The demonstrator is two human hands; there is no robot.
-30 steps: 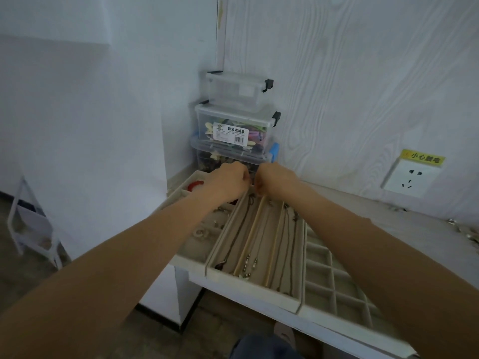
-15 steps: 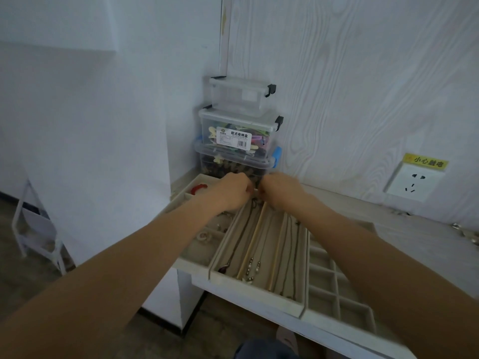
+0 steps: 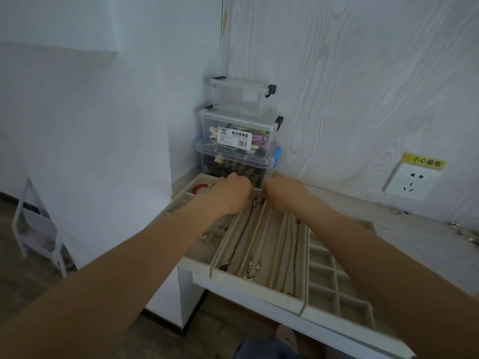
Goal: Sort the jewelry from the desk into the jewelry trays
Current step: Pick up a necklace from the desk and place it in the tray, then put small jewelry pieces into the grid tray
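Note:
Three beige jewelry trays lie side by side on the white desk. The middle necklace tray [image 3: 256, 290] has long lanes with dark cords and beaded necklaces [image 3: 252, 264] laid along them. My left hand [image 3: 232, 193] and my right hand [image 3: 283, 191] meet at the tray's far end, fingers curled, pinching the top of a dark necklace cord [image 3: 256, 202] between them. The left tray [image 3: 197, 260] holds small pieces and a red bracelet [image 3: 199, 188]. The right grid tray [image 3: 337, 304] has square cells.
Three clear lidded storage boxes [image 3: 241, 133] are stacked in the corner right behind my hands. A wall socket [image 3: 412, 181] with a yellow label sits at the right. Loose metal jewelry [image 3: 464, 231] lies at the desk's far right. A white rack [image 3: 36, 229] stands on the floor at left.
The view has shifted slightly, so the boxes and trays sit lower in frame. Both hands stay together at the far end of the necklace tray, with only small finger movement.

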